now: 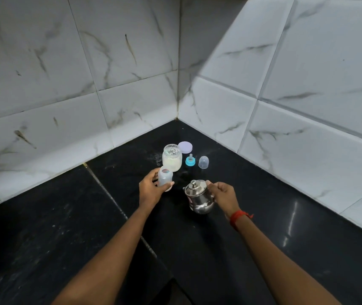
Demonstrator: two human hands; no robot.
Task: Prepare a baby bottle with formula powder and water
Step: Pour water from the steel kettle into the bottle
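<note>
Both forearms reach forward over the black polished stone tabletop [50,219] set in a corner of white marble-patterned wall tiles [43,69]. The left hand [150,191], palm turned inward, has its fingers [169,184] wrapped around the lower body of the small translucent plastic baby bottle [165,176]; the thumb lies across the near side. The bottle's long axis is nearly upright, tilted slightly toward the viewer, its uncapped mouth facing up. The right hand [223,195], with a red thread band [238,216] at the wrist, has its fingers closed on the handle side of the lidded stainless-steel jug [198,197], which leans left, spout toward the bottle; whether its base touches the tabletop cannot be told. Just behind the bottle stands an open clear glass jar of pale powder [172,157]. Its lilac round lid [185,147] lies behind it. Right of the jar rest the blue-collared teat [190,160] and the clear domed cap [203,162], apart from each other.
</note>
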